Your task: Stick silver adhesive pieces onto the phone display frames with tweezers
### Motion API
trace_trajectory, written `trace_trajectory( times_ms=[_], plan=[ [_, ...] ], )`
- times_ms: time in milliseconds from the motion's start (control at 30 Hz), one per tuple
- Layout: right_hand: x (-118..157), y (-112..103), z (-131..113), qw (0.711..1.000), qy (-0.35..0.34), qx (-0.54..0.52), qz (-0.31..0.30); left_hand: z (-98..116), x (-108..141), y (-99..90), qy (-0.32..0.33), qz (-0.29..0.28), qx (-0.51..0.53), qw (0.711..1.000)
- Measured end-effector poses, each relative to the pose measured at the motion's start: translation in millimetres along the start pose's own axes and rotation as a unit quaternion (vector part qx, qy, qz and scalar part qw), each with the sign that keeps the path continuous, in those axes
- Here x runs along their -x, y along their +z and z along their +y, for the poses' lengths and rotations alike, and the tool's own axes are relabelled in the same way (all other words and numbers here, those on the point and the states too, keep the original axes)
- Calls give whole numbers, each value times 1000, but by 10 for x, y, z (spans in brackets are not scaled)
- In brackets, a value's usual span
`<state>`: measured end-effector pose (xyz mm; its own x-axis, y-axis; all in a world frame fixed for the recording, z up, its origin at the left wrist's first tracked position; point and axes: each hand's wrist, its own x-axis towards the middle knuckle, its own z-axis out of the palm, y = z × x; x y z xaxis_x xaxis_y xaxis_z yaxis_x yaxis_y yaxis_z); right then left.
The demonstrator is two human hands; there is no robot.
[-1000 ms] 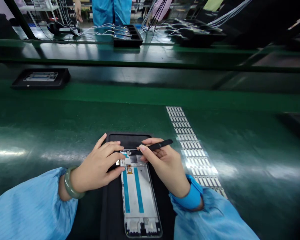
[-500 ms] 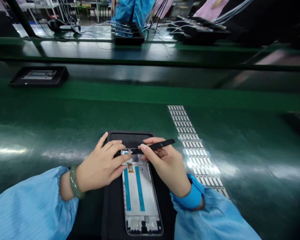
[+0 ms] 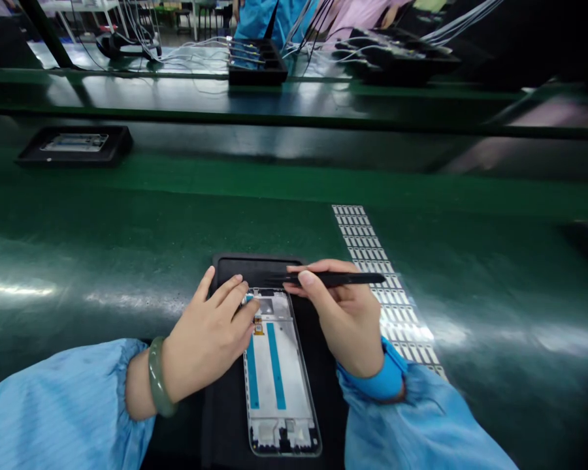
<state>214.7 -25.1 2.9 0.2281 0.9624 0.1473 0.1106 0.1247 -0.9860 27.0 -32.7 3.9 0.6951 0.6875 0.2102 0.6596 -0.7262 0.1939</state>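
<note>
A phone frame (image 3: 294,365) with blue adhesive strips lies lengthwise in a black tray (image 3: 225,418) in front of me. My left hand (image 3: 215,329) rests over its upper left edge, fingers spread and fingertips touching the frame near the top corner. Pinched in my right hand (image 3: 343,313) is a pair of black tweezers (image 3: 355,279), held nearly level. The tips point left, above the frame's top edge. A small gold flex connector (image 3: 259,328) shows on the frame just below my left fingertips. Whether the tweezers hold any small part cannot be made out.
A strip of small white-framed stickers (image 3: 372,254) runs along the green bench (image 3: 151,228) to the right. Another black tray (image 3: 24,153) with a phone frame sits far left. Beyond a ledge stand black boxes with cables (image 3: 259,65), and people in blue and pink clothes.
My right hand has moved right and slightly up, lifting the tweezer tips away from the frame's upper part. The tweezers lie more level. My left hand has stayed near the top left corner.
</note>
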Motion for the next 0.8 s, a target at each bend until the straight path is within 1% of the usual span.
trace_trajectory(
  times_ms=[100, 167, 233, 433, 600, 800],
  plan=[
    [-23, 21, 24, 998, -7, -25, -54, 11, 10, 7, -6, 8, 14, 1000],
    [-26, 28, 44, 996, -18, -10, -85, 12, 16, 5, -11, 7, 24, 1000],
    [-22, 28, 56, 994, -31, 10, -101, 9, 22, 5, -16, 5, 31, 999],
    [-3, 12, 41, 990, -42, 58, -125, 7, 30, 12, -21, 5, 32, 999],
    [-1, 6, 31, 983, -71, 102, -134, 15, 25, 3, -21, 2, 31, 999],
    [-1, 11, 23, 982, -72, 111, -133, 8, 25, 2, -20, 6, 31, 999]
  ],
)
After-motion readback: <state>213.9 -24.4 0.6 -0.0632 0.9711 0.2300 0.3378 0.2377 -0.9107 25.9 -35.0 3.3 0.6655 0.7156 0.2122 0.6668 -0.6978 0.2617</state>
